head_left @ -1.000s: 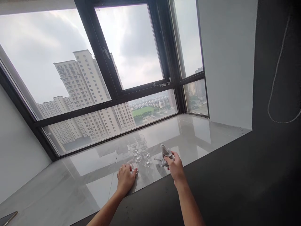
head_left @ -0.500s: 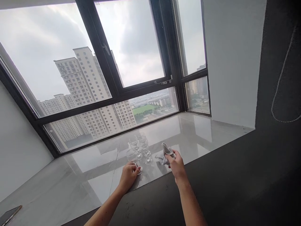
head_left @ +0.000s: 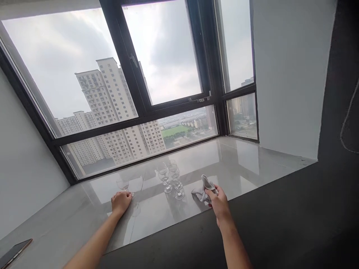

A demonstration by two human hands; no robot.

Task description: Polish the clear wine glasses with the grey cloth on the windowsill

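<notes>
My left hand is closed around the foot and stem of a clear wine glass that stands upright on the glossy stone sill, left of the other glasses. My right hand pinches a crumpled grey cloth that rests partly on the sill. Between the hands a small cluster of clear stemmed glasses stands upright, touched by neither hand.
A large black-framed window runs along the back of the sill, with white walls at both ends. A phone lies at the sill's near left corner. A dark surface fills the foreground below the sill's front edge.
My left hand has carried one glass from beside the cluster to the left along the sill. My right hand has kept the cloth and hardly moved.
</notes>
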